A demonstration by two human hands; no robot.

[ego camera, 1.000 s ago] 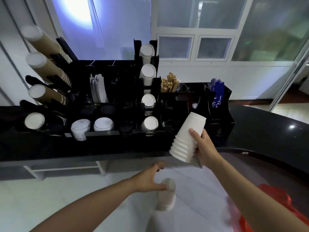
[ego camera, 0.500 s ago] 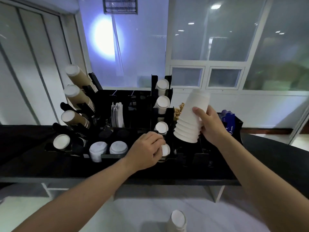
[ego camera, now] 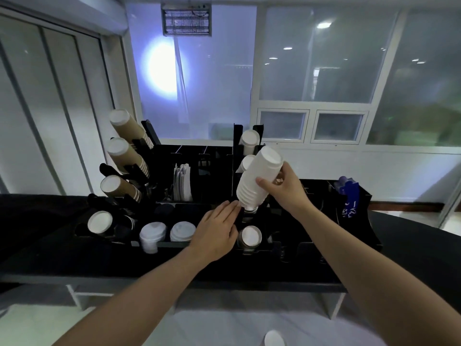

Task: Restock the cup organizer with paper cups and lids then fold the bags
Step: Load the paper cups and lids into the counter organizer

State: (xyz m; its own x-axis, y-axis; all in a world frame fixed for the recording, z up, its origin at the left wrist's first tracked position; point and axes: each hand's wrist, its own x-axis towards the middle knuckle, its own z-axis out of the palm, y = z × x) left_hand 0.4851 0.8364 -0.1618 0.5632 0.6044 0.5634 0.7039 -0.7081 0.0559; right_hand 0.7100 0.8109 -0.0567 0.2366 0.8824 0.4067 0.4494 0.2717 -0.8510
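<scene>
My right hand [ego camera: 284,189] grips a stack of white paper cups [ego camera: 257,181], tilted with its open end down over a middle slot of the black cup organizer [ego camera: 354,236]. The stack's lower end meets the cups that sit in that slot. My left hand [ego camera: 217,231] lies on the organizer just left of the slot, fingers stretched toward the stack's lower end. A white cup stack [ego camera: 250,237] fills the slot below. Another white cup [ego camera: 273,338] stands on the pale table at the bottom edge.
Brown cup stacks [ego camera: 124,156] slant out of the organizer's left side. White lids [ego camera: 182,231] and a further lid stack [ego camera: 152,234] sit in front wells. Blue packets [ego camera: 348,196] fill the right compartment. A black counter [ego camera: 50,260] carries the organizer.
The right hand tipped the cup stack further and lowered its open end onto the middle slot. The left hand opened and moved up beside the slot. The view tilted upward.
</scene>
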